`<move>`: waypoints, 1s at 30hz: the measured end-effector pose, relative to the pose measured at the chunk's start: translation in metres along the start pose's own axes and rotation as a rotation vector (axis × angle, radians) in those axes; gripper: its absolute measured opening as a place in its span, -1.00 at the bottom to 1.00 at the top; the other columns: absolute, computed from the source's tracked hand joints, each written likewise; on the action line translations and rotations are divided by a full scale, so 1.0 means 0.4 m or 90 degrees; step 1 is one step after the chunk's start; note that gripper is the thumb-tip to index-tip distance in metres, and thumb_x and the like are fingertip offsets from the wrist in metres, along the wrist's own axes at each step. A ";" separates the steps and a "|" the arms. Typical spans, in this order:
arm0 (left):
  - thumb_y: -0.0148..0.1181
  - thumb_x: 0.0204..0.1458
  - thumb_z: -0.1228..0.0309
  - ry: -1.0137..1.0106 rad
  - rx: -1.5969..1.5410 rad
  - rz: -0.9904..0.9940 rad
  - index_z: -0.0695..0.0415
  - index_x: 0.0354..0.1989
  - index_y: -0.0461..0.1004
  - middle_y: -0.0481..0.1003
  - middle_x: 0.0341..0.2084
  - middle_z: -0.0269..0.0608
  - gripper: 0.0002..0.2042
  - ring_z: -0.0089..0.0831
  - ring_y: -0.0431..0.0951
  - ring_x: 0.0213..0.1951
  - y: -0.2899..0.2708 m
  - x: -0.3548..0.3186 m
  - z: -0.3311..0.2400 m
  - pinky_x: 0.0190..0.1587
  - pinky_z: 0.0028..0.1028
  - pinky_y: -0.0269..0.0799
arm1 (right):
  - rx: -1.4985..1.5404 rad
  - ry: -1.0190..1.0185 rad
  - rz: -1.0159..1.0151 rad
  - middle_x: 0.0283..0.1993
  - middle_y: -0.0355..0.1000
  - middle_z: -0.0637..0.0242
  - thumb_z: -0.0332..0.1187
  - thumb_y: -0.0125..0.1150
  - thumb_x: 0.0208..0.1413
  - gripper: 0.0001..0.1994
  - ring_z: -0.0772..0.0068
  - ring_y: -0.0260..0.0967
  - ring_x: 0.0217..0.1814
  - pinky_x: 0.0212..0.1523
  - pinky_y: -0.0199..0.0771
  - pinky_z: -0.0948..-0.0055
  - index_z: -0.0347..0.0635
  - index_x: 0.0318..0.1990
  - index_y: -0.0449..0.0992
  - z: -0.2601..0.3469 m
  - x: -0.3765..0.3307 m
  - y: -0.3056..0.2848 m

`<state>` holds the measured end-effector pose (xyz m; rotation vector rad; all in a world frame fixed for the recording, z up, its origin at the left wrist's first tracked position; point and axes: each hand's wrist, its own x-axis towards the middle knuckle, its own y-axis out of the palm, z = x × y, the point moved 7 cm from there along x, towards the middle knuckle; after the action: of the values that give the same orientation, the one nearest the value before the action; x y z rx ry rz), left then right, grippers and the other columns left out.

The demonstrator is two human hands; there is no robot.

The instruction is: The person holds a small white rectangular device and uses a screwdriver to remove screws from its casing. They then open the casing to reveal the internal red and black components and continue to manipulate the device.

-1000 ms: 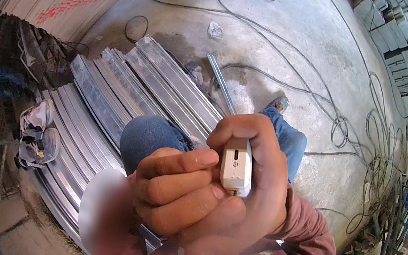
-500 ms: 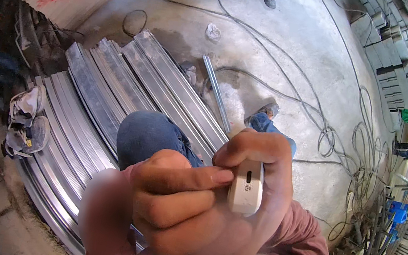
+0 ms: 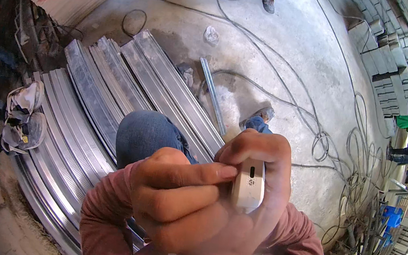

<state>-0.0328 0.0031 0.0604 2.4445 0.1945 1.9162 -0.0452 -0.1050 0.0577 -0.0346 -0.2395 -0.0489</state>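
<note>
A single wide fisheye view from a camera worn on the person's head, looking steeply down past the chest to a concrete floor (image 3: 303, 52) far below. It sits very close to the person's raised hands, the left hand (image 3: 171, 192) and right hand (image 3: 251, 200), which fill the lower middle. Straight metal channels (image 3: 113, 90) bend toward the dark circular rim.

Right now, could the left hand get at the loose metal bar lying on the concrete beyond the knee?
Probably not as things stand: the left hand is up close, fingers pressed against the small white device that the right hand grips, while the metal bar lies farther off on the floor, past the knee.
</note>
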 end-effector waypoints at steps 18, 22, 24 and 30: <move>0.32 -0.06 0.49 0.036 -0.010 0.104 0.13 -0.35 0.48 0.34 -0.45 -0.35 -0.86 -0.50 0.46 -0.38 0.004 -0.001 0.012 -0.35 -0.56 0.61 | -0.086 -0.038 -0.007 -0.22 0.26 0.27 -0.15 0.61 -0.25 -0.14 0.59 0.25 -0.28 -0.20 0.31 0.51 -0.39 0.06 0.11 0.006 0.026 -0.015; 0.33 -0.07 0.51 0.036 -0.015 0.115 0.13 -0.33 0.49 0.33 -0.43 -0.35 -0.85 -0.50 0.45 -0.36 0.005 -0.001 0.009 -0.34 -0.57 0.62 | -0.074 0.010 0.004 -0.23 0.29 0.27 -0.03 0.74 -0.55 0.07 0.56 0.27 -0.27 -0.22 0.30 0.50 -0.37 0.07 0.10 -0.010 0.012 -0.009; 0.33 -0.07 0.52 0.037 -0.012 0.120 0.13 -0.32 0.49 0.33 -0.42 -0.35 -0.84 -0.51 0.45 -0.36 0.006 0.000 0.008 -0.33 -0.57 0.63 | -0.053 0.006 -0.006 -0.25 0.32 0.28 -0.05 0.70 -0.45 -0.02 0.58 0.27 -0.29 -0.25 0.30 0.51 -0.36 0.05 0.13 -0.015 0.008 -0.007; 0.33 -0.08 0.56 0.037 -0.011 0.127 0.13 -0.30 0.50 0.33 -0.39 -0.34 -0.82 -0.51 0.44 -0.33 0.004 -0.004 0.007 -0.31 -0.58 0.65 | -0.183 -0.086 -0.073 -0.35 0.35 0.34 -0.21 0.24 0.02 -0.56 0.64 0.26 -0.38 -0.36 0.28 0.56 -0.33 -0.07 0.27 0.006 0.019 -0.017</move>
<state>-0.0303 0.0014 0.0585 2.4828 -0.0673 2.0555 -0.0389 -0.1120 0.0622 -0.3117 -0.3673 -0.1959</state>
